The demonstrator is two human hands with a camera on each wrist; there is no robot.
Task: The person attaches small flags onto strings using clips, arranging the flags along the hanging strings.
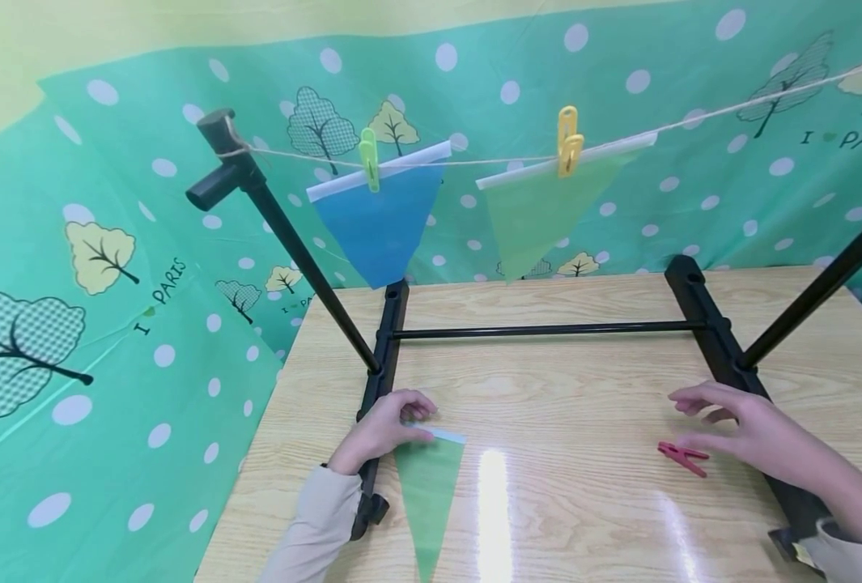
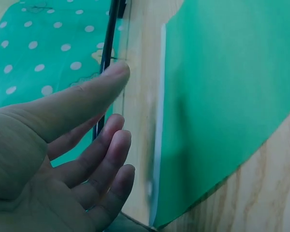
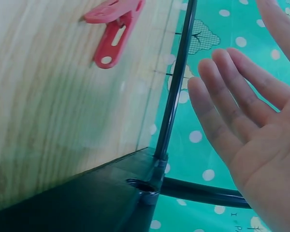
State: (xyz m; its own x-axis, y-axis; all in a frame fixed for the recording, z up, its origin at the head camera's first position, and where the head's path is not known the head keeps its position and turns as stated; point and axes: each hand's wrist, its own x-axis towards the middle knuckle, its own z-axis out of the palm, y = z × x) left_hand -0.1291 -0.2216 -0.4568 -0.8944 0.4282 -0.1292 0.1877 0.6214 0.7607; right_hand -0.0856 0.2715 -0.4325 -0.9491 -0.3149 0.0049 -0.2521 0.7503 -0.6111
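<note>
Pennants [image 1: 431, 490], three; clothespins [image 1: 680, 457], three

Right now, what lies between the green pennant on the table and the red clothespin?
Only bare tabletop with a bright reflection separates the green pennant from the red clothespin in the head view.

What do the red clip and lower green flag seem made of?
Red clip: likely plastic, smooth, with a molded-looking slot and round hole. Lower green flag: matte, a thin sheet with clean edges; paper or stiff fabric, unclear which.
</note>
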